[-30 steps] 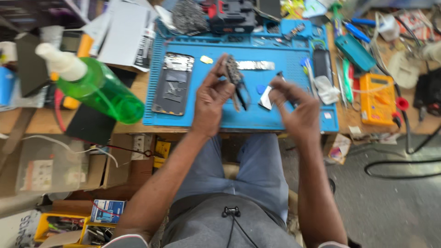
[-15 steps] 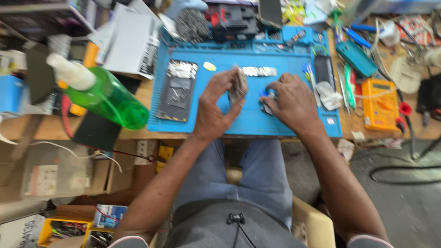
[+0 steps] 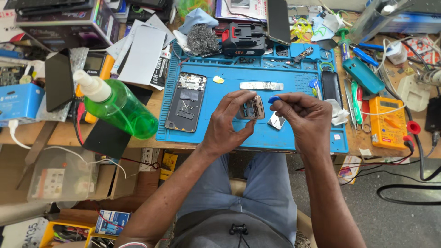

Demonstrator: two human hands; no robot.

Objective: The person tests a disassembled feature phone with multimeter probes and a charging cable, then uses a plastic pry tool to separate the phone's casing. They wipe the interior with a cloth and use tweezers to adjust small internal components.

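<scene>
My left hand pinches a small phone part with metal and grey pieces, held just above the blue work mat. My right hand is close beside it on the right and grips a small blue plastic pick between thumb and fingers, its tip near the part. An opened phone body lies flat on the mat to the left of both hands. A thin silver strip rests on the mat behind the hands. A small shiny piece lies under my right hand.
A green spray bottle lies at the mat's left edge. A black and red battery pack and steel wool sit behind. A yellow multimeter, teal case and hand tools crowd the right. Boxes and cables fill the floor.
Both hands have lifted slightly and drawn closer together. The right hand now shows the blue pick at the part, and the part has turned in my left fingers.
</scene>
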